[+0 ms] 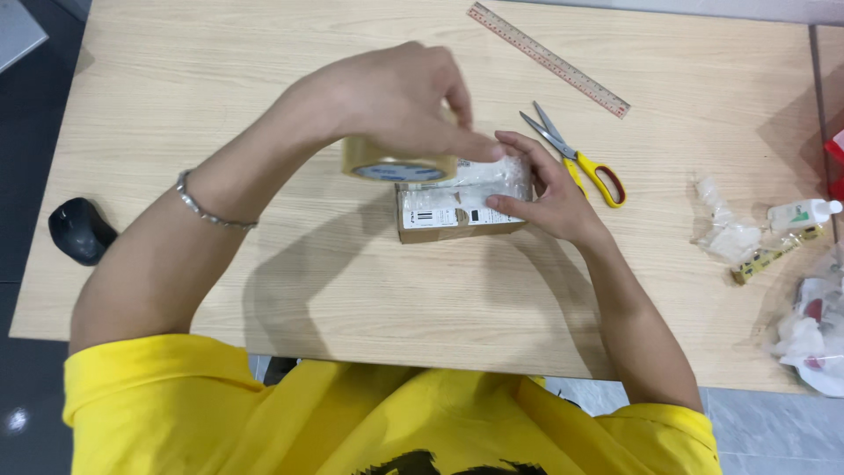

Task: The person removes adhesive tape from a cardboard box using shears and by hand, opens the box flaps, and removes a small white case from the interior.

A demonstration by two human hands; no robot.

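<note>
Yellow sleeves of your T-shirt (264, 413) fill the bottom of the view, nearest the camera, with both forearms reaching out over a pale wood-grain table (264, 88). Your left hand (396, 101), a silver bracelet (211, 211) on its wrist, is curled closed around a roll of clear packing tape (400, 167), holding it just above the left end of a small cardboard box (453, 211). It seems held there so the tape can run across the top of the box. Your right hand (549, 189) is half open, fingers spread flat against the right end of the box, pressing rather than gripping, probably to keep it steady. The box sits near the middle of the table, its top shiny with clear film, and a white rectangular label with dark bars faces you on its side. Just beyond your right hand lie yellow-handled scissors (576, 158), and further back a long ruler (549, 60). A black computer mouse (79, 230) rests at the left edge. Crumpled clear plastic (725, 229) and a small white bottle (802, 212) lie at the right.
</note>
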